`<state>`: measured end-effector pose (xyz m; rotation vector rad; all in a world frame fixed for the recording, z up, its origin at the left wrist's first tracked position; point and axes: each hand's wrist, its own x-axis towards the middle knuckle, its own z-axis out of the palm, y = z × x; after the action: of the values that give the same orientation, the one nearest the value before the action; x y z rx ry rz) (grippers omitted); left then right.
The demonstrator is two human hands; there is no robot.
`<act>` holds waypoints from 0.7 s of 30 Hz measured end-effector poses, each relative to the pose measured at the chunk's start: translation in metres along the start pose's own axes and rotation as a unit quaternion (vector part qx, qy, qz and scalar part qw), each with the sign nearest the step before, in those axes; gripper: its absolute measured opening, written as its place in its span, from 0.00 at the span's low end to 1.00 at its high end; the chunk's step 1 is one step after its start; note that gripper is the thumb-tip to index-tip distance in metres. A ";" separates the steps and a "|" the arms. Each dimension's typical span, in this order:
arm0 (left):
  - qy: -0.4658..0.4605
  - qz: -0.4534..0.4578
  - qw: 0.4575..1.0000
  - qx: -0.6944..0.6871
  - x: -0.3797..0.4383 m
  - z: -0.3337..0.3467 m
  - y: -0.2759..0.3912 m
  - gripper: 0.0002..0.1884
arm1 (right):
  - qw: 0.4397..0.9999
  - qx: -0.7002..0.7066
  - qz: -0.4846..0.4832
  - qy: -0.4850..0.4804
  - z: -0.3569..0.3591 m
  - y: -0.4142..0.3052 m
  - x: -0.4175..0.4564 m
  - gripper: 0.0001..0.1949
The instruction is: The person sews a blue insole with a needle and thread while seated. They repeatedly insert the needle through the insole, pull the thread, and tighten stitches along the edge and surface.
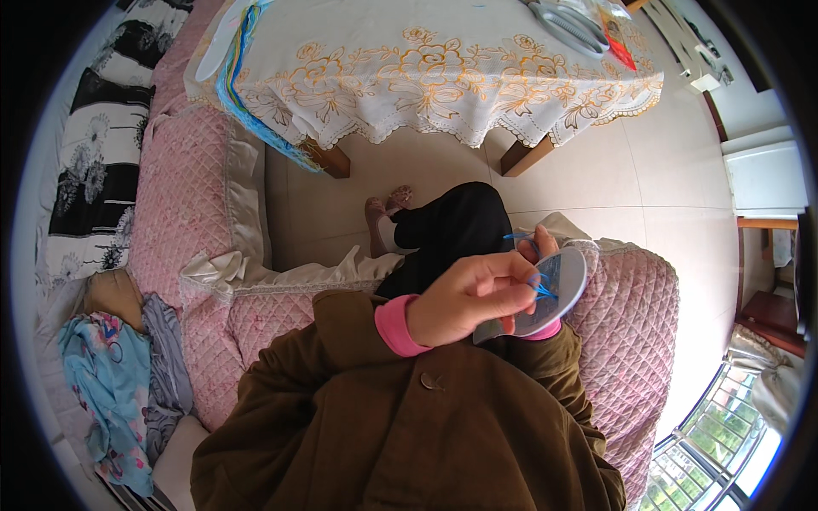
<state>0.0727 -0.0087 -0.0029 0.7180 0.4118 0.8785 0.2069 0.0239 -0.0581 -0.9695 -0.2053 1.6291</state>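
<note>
My left hand (473, 297), coming in from the left with a pink cuff, pinches blue thread (544, 289) between thumb and fingers, over the face of a flat insole (565, 281) with a grey face and pale rim. Mostly hidden behind the insole, my right hand (544, 243) holds it from the far side; its fingertips show above the top edge, beside another strand of blue thread. A needle cannot be made out. The insole is tilted, above the right side of my lap.
Ahead stands a table with an embroidered white tablecloth (383, 70). On it lie a multicoloured thread bundle (239, 83) hanging over the edge, a white insole (220, 45), grey-handled scissors (569, 29) and a red packet (618, 48). Clothes (112, 383) lie on the pink quilted sofa cover's (185, 179) left.
</note>
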 end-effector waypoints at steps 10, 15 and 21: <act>-0.004 0.031 0.983 -0.183 -0.016 -0.036 0.001 0.10 | 0.997 0.047 0.053 -0.043 -0.031 0.002 0.016 0.11; 0.131 0.083 0.985 -0.071 -0.018 -0.028 0.007 0.12 | 0.998 0.035 0.048 -0.013 -0.038 -0.003 0.015 0.12; 0.160 0.123 0.972 0.121 -0.017 -0.036 0.003 0.15 | 0.995 0.055 0.077 -0.001 -0.037 -0.003 0.017 0.12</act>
<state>0.0397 -0.0069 -0.0250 0.8674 0.7377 1.1985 0.2344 0.0260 -0.0885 -0.9179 -0.0416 1.7632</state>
